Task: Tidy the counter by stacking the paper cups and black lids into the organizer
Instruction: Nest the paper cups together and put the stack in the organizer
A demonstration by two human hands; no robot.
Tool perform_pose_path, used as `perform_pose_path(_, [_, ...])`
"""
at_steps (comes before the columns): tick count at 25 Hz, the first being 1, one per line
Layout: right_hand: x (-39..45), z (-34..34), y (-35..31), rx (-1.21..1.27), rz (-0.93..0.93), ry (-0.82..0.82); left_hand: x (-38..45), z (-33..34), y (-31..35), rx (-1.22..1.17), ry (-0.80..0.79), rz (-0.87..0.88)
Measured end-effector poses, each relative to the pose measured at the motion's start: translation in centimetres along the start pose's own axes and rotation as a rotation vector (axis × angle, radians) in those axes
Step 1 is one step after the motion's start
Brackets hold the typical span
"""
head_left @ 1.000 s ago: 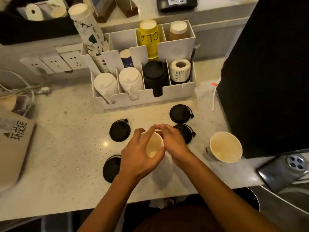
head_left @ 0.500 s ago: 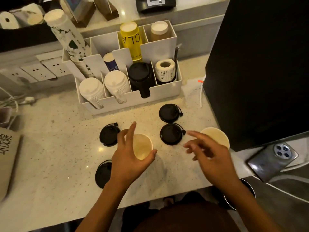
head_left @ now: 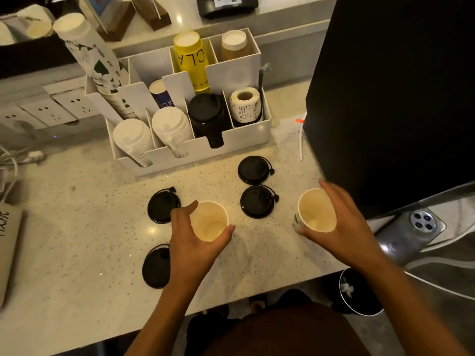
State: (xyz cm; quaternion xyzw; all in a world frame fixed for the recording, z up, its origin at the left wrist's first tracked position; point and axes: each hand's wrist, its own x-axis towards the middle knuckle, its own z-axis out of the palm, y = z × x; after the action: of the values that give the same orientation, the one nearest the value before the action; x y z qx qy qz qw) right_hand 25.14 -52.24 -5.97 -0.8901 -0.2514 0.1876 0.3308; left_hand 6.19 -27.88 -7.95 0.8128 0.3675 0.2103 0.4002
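My left hand (head_left: 190, 242) wraps around an upright paper cup (head_left: 209, 220) near the counter's middle. My right hand (head_left: 341, 227) closes around a second paper cup (head_left: 316, 210) at the right, beside the black machine. Several black lids lie flat on the counter: one (head_left: 162, 205) left of the held cup, one (head_left: 155, 265) partly under my left wrist, two (head_left: 254, 169) (head_left: 258, 201) between the cups. The white organizer (head_left: 195, 152) stands behind, holding white lid stacks, a black lid stack (head_left: 205, 109), cup stacks and a label roll.
A large black machine (head_left: 390, 98) walls off the right side. A phone (head_left: 411, 229) lies on the steel sink edge at right. Wall sockets (head_left: 59, 109) and cables sit at the left. The counter's front edge runs just under my forearms.
My right hand left the middle cup, swung right and closed around the second cup. My left hand kept hold of the middle cup.
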Motion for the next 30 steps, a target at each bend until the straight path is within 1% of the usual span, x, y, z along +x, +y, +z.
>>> perform_pose_path(3, [0.3, -0.7, -0.3, 0.261, 0.053, 0.069, -0.5, -0.1, 0.4, -0.015, -0.017, -0.021])
perform_pose_path(6, [0.9, -1.4, -1.1, 0.666, 0.131, 0.059, -0.9, 0.0, 0.5, -0.021, -0.013, -0.037])
perform_pose_path(8, [0.9, -1.4, -1.8, 0.847, 0.159, 0.041, -1.0, 0.1, 0.6, -0.032, -0.008, -0.059])
perform_pose_path(10, [0.8, -1.1, -2.7, 0.950, 0.186, 0.027, -1.2, -0.1, 0.7, -0.052, -0.026, -0.085])
perform_pose_path(13, [0.5, -0.8, -3.4, 1.036, 0.194, -0.006, -1.5, -0.4, 1.5, -0.049, -0.053, -0.131])
perform_pose_path(14, [0.4, -0.9, -3.7, 1.049, 0.184, -0.031, -1.8, -0.7, 2.1, -0.044, -0.032, -0.132])
perform_pose_path(16, [-0.1, -1.3, -4.3, 1.066, 0.156, -0.086, -2.5, -1.5, 3.4, -0.046, 0.078, -0.057])
perform_pose_path(17, [-0.3, -1.5, -4.7, 1.077, 0.137, -0.115, -3.0, -2.1, 4.3, -0.077, 0.133, -0.009])
perform_pose_path(18, [-0.6, -1.7, -5.2, 1.091, 0.114, -0.152, -3.6, -2.8, 5.3, -0.130, 0.147, 0.025])
perform_pose_path(19, [-1.0, -2.0, -5.8, 1.104, 0.084, -0.198, -4.1, -3.6, 6.3, -0.198, 0.103, 0.037])
perform_pose_path(20, [-1.2, -2.1, -6.4, 1.113, 0.048, -0.249, -4.6, -4.2, 7.5, -0.266, 0.008, 0.021])
perform_pose_path(22, [-1.6, -2.2, -7.6, 1.119, -0.013, -0.335, -5.3, -5.0, 9.1, -0.392, -0.254, -0.100])
perform_pose_path(24, [-1.8, -2.1, -8.7, 1.111, -0.032, -0.375, -5.7, -5.1, 9.4, -0.545, -0.435, -0.255])
perform_pose_path(25, [-1.9, -2.1, -9.1, 1.099, -0.032, -0.383, -5.8, -5.3, 9.2, -0.589, -0.483, -0.295])
perform_pose_path(27, [-1.8, -1.8, -9.8, 1.066, -0.024, -0.396, -5.9, -5.4, 8.6, -0.598, -0.534, -0.294])
perform_pose_path(29, [-1.7, -1.6, -10.2, 1.033, 0.003, -0.397, -6.2, -5.4, 8.0, -0.591, -0.529, -0.262])
perform_pose_path(30, [-1.7, -1.4, -10.4, 1.010, 0.022, -0.393, -6.4, -5.5, 7.7, -0.570, -0.497, -0.238])
